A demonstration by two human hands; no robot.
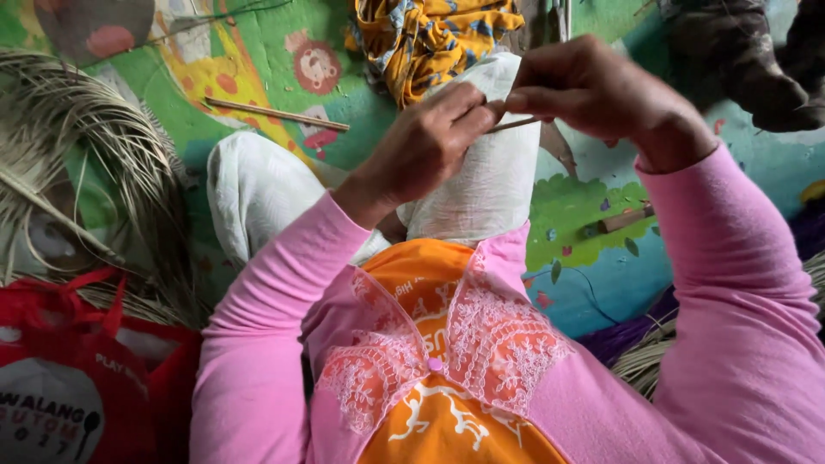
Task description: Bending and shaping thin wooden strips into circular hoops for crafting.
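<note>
Pink long sleeves frame the head view, which looks down on a person sitting on a bright green and blue cartoon-printed floor mat [284,51], knees in white trousers raised ahead. Both hands meet above the right knee, and that meeting point serves as the landmark. The left hand [425,142] is curled, thumb and forefinger pinched on the near end of a thin, pale brown palm-leaf rib stick [514,125]; the right hand [593,90] is clenched around its other end, so only a short bare length shows between them. Left of the hands, a second thin brown stick [275,113] lies loose on the mat. Farther left, a large bundle of dry, straw-coloured palm strips [77,146] curves across the mat, and below it sits a red fabric bag [86,369]. Just above the hands is a crumpled yellow patterned cloth [430,34]. Right of the hands and lower, a short wooden-handled tool [626,218] rests on the mat, with more dry strips [644,361] beneath the right sleeve. The step in hand looks like stripping or cleaning the rib; the next move likely calls for a steady pinch while one hand draws along it.
</note>
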